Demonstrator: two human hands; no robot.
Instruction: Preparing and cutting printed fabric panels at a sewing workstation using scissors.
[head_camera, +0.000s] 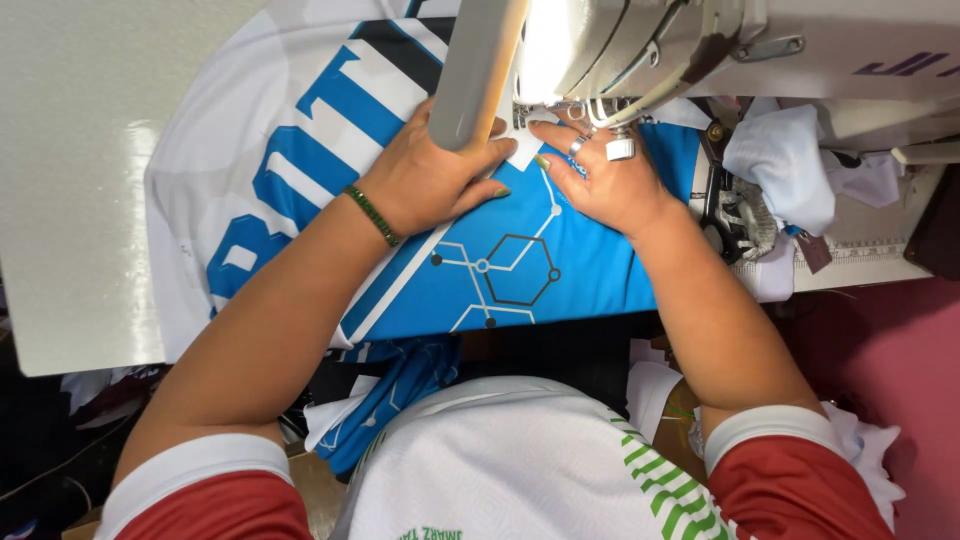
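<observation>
A blue and white printed garment (500, 270) lies flat on the sewing table (70, 200), under the head of a white sewing machine (640, 40). My left hand (430, 180) presses flat on the fabric just left of the needle area; a green beaded bracelet circles its wrist. My right hand (600, 175), wearing rings, presses on the fabric right of the needle, fingertips pointing toward the presser foot (525, 120). Both hands hold the cloth down with fingers spread. The needle itself is hidden in the lamp glare.
White fabric pieces (790, 165) are bunched to the right of the machine. More blue and white cloth (390, 400) hangs off the table's near edge into my lap. A pink surface (900, 360) lies at the right.
</observation>
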